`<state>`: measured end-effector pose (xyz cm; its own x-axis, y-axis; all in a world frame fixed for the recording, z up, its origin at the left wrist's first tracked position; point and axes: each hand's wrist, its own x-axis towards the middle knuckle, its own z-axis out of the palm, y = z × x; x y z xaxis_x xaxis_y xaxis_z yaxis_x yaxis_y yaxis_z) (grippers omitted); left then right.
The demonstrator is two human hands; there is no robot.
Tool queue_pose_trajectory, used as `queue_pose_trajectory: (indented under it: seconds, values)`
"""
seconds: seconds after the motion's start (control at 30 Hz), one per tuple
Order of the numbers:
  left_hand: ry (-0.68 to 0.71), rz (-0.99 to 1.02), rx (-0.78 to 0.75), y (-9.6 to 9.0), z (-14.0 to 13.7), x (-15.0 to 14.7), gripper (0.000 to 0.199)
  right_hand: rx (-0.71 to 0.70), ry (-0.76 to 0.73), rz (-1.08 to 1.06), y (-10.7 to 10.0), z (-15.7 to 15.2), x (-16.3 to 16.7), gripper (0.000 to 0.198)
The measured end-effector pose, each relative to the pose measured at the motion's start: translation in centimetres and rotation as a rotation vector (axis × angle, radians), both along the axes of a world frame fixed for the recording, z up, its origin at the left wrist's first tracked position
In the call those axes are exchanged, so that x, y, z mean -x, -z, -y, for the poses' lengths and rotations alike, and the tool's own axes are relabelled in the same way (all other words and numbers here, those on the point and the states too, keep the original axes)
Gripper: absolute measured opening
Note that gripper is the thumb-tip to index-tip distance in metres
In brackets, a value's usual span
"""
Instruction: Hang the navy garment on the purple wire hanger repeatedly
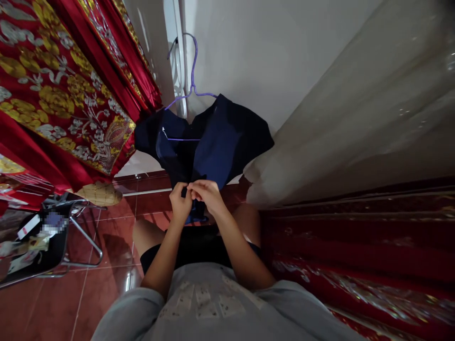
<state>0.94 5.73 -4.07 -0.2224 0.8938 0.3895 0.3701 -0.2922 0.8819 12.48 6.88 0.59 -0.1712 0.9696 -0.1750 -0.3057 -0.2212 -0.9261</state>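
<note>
A dark navy, collared garment (216, 151) hangs in front of me on a purple wire hanger (192, 88), whose hook is caught on a white frame. Its front falls open in a V, with the hanger's lower bar showing through. My left hand (180, 202) is closed at the bottom of the V, thumb and fingers pinched on the front edge. Close beside it, my right hand (209, 196) pinches at the same spot, the fingertips of both hands nearly touching. Whatever small part lies between the fingers is too small to make out. The lower garment hangs between my knees.
Red cloth with gold and silver flowers (67, 94) drapes at the left. Below it stands a black folding chair (66, 237) with items on its seat. Pale sheer fabric (348, 118) hangs at the right, above dark red cloth (337, 251). Red tiles (110, 241) cover the floor.
</note>
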Motion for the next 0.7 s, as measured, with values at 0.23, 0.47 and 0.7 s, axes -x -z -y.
queue_pose_trajectory:
  seconds: [0.23, 0.47, 0.7]
  values:
    - [0.026, 0.031, 0.087, 2.2, 0.2, 0.7, 0.011, -0.197, 0.212, -0.201, -8.6, -5.1, 0.1, 0.029]
    - [0.193, -0.084, -0.025, -0.9, -1.1, 0.5, 0.01, -0.418, 0.174, -0.23, -15.7, -4.1, 2.3, 0.043]
    - [0.133, -0.376, -0.497, -15.4, -5.3, 3.2, 0.036, -0.474, 0.121, -0.022, -14.0, -3.6, -0.5, 0.039]
